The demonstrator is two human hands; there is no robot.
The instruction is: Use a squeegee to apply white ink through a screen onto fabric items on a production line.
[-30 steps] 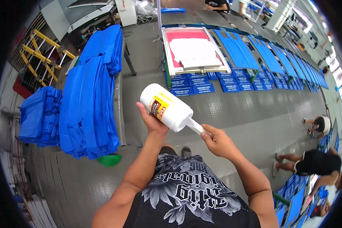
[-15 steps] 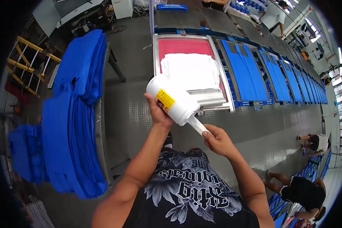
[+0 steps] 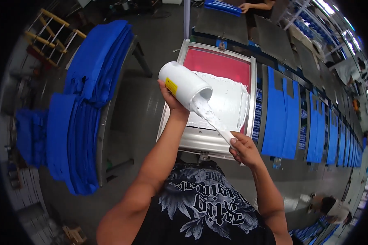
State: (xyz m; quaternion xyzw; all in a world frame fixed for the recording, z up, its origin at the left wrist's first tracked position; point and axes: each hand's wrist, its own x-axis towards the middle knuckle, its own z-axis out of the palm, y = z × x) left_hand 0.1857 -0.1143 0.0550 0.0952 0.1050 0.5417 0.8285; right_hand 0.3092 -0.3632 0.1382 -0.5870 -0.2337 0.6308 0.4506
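My left hand (image 3: 169, 96) grips a white cylindrical tub (image 3: 180, 81) with a yellow label, tipped on its side with its mouth toward the lower right. My right hand (image 3: 243, 149) is closed round the handle of a white spatula (image 3: 220, 130), whose paste-covered blade sits at the tub's mouth. Beneath both, a metal-framed screen (image 3: 252, 77) with a pink mesh (image 3: 214, 61) carries a broad layer of thick white paste (image 3: 227, 98); its front part is partly hidden by my arms and the tub.
Stacks of blue fabric (image 3: 73, 134) cover a left-hand table beside a yellow ladder (image 3: 51, 41). Rows of blue bags (image 3: 282, 118) on boards (image 3: 270, 36) run rightward. A person's hand (image 3: 244, 8) holds blue fabric (image 3: 221, 7) at top; another person (image 3: 331, 208) is bent over at lower right.
The screen now lies directly under my hands, closer in view. The tub has moved up and its mouth now shows, with paste on the spatula's blade. The surroundings have shifted as my view turned.
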